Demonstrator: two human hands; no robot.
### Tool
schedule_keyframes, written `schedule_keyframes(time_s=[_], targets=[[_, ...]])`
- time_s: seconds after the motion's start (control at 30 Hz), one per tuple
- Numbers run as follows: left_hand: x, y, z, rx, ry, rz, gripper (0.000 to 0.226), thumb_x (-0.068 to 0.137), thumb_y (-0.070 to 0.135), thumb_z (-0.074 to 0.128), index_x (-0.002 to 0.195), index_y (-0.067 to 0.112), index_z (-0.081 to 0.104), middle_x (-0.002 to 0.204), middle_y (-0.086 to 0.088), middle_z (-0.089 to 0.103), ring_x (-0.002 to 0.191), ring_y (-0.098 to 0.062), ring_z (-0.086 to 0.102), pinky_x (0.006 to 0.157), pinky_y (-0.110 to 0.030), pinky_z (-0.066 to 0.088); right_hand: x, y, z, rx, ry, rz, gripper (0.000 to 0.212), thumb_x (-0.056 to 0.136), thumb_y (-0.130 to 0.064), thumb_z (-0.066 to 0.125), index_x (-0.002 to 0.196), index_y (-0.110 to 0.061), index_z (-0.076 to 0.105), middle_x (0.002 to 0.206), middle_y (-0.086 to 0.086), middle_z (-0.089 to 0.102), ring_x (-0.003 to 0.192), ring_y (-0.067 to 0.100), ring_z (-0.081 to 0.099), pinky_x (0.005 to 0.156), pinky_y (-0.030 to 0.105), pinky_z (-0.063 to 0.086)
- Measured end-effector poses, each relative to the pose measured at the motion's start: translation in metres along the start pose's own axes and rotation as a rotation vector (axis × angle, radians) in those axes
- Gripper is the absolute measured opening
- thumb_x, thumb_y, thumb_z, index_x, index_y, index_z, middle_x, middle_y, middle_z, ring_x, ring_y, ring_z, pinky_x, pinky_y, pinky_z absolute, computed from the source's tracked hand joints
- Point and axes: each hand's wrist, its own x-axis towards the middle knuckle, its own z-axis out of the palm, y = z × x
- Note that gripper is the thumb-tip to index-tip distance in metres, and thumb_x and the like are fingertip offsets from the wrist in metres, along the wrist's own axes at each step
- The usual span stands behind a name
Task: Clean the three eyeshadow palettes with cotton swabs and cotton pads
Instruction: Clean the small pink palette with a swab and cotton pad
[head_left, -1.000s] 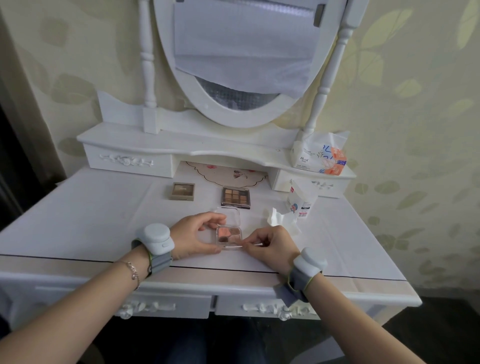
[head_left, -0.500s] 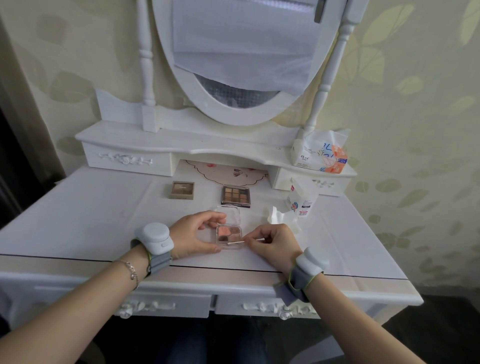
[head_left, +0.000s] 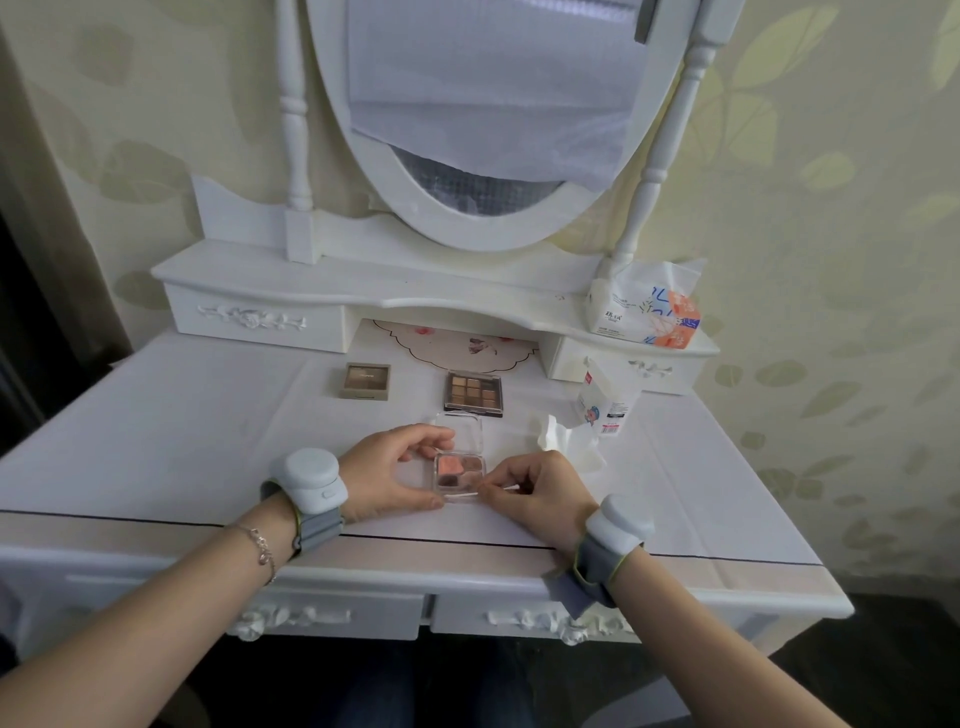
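Note:
A small clear palette (head_left: 460, 470) with pink and brown pans lies open on the dresser top, lid tipped back. My left hand (head_left: 387, 475) grips its left side, thumb at the near corner and forefinger on the lid. My right hand (head_left: 537, 491) pinches a cotton swab (head_left: 485, 493) lying along the palette's near edge. Farther back sit a beige closed palette (head_left: 366, 381) and an open brown palette (head_left: 474, 393) with several pans. Crumpled white cotton pads (head_left: 563, 441) lie to the right.
A white swab box (head_left: 605, 402) stands at the right, under the shelf. A tissue pack (head_left: 647, 309) rests on the right of the raised shelf (head_left: 363, 283). The oval mirror (head_left: 493, 124) rises behind. The dresser's front edge (head_left: 415, 551) runs just under my wrists.
My right hand has swept the swab from across the palette's pans down to its near edge. My left hand keeps the same grip on the palette.

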Motion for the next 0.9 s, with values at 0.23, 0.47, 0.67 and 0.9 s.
schedule_keyframes(time_s=[0.23, 0.47, 0.67, 0.9], targets=[[-0.001, 0.005, 0.0, -0.009, -0.01, -0.009, 0.069, 0.065, 0.023, 0.082, 0.12, 0.038, 0.043, 0.112, 0.029, 0.052, 0.102, 0.019, 0.048, 0.086, 0.001, 0.031, 0.0, -0.002, 0.0, 0.014, -0.003, 0.01, 0.013, 0.082, -0.009, 0.068, 0.073, -0.017, 0.073, 0.05, -0.02, 0.06, 0.048, -0.004, 0.049, 0.053, 0.007, 0.036], [-0.005, 0.01, 0.0, -0.029, -0.014, 0.012, 0.079, 0.049, 0.056, 0.063, 0.123, 0.037, 0.043, 0.116, 0.03, 0.052, 0.107, 0.013, 0.049, 0.087, 0.0, 0.032, 0.001, -0.003, 0.0, 0.125, 0.054, 0.078, 0.018, 0.082, -0.014, 0.069, 0.068, -0.025, 0.071, 0.057, 0.002, 0.052, 0.051, 0.008, 0.034, 0.047, 0.017, 0.029], [-0.005, 0.01, 0.001, -0.039, -0.021, 0.028, 0.08, 0.05, 0.053, 0.061, 0.125, 0.034, 0.044, 0.119, 0.026, 0.053, 0.109, 0.011, 0.049, 0.086, 0.001, 0.031, -0.002, -0.003, -0.002, 0.119, 0.051, 0.061, 0.024, 0.082, -0.011, 0.068, 0.064, -0.027, 0.07, 0.049, -0.001, 0.042, 0.046, 0.006, 0.027, 0.043, 0.016, 0.023], [-0.004, 0.008, 0.002, -0.04, -0.02, 0.031, 0.078, 0.05, 0.051, 0.059, 0.124, 0.034, 0.044, 0.12, 0.021, 0.055, 0.109, 0.007, 0.05, 0.089, -0.001, 0.031, -0.002, -0.004, -0.003, 0.163, 0.077, 0.078, 0.019, 0.082, -0.01, 0.067, 0.067, -0.022, 0.071, 0.056, 0.005, 0.049, 0.053, 0.015, 0.033, 0.049, 0.021, 0.027]])
